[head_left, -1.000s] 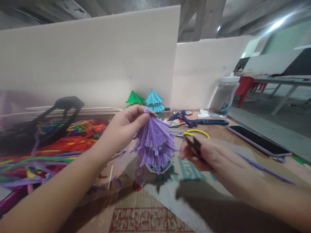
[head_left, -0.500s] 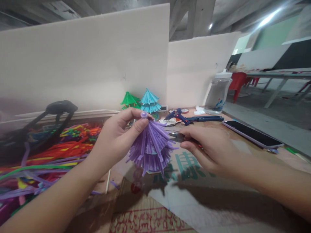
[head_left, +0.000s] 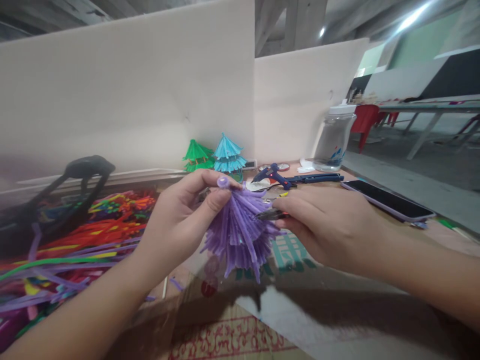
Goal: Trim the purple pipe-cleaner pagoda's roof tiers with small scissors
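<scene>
Stems [head_left: 243, 212], purple and fuzzy, hang packed close in two flared, skirt-like tiers beneath one round knob [head_left: 223, 182], forming the model [head_left: 240, 235] at the centre, over the tabletop [head_left: 202, 305]. The left hand [head_left: 187, 215] pinches its top; the right hand [head_left: 322, 225] grips one pair of dark-tipped pliers [head_left: 266, 215] at the upper tier. Behind stand two cone-roofed models, one green model [head_left: 197, 152], one blue model [head_left: 227, 150].

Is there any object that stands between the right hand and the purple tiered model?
Nothing visible blocks the way: only the dark tool in the right hand spans the gap, its tip at the purple model. The glue gun lies farther back.
</scene>
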### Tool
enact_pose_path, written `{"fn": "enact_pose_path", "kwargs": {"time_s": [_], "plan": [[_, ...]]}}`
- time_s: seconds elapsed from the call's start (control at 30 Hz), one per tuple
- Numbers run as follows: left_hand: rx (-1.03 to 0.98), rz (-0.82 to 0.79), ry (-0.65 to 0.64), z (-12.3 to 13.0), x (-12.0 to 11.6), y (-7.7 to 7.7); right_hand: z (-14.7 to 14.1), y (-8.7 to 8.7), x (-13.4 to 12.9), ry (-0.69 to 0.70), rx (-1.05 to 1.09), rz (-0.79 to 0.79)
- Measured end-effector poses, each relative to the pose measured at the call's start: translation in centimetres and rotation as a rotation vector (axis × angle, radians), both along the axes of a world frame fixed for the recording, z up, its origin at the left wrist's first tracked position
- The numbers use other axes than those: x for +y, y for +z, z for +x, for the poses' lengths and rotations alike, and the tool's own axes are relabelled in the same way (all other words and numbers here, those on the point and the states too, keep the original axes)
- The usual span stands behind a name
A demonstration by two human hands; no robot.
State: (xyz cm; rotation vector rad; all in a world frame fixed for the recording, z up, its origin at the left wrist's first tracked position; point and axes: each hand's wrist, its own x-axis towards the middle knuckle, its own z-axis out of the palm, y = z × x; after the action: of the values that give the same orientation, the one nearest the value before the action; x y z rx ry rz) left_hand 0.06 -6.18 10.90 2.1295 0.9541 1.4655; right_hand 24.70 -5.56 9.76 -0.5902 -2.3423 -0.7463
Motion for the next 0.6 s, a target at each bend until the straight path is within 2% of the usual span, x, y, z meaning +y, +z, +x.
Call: {"fn": "enact_pose_path", "kwargs": {"time_s": [0.6], "plan": [[0.029,0.01,-0.024,0.04,-0.22,0.11,-0.06,0.13,-0.02,0.034,-0.033,0.067]]}}
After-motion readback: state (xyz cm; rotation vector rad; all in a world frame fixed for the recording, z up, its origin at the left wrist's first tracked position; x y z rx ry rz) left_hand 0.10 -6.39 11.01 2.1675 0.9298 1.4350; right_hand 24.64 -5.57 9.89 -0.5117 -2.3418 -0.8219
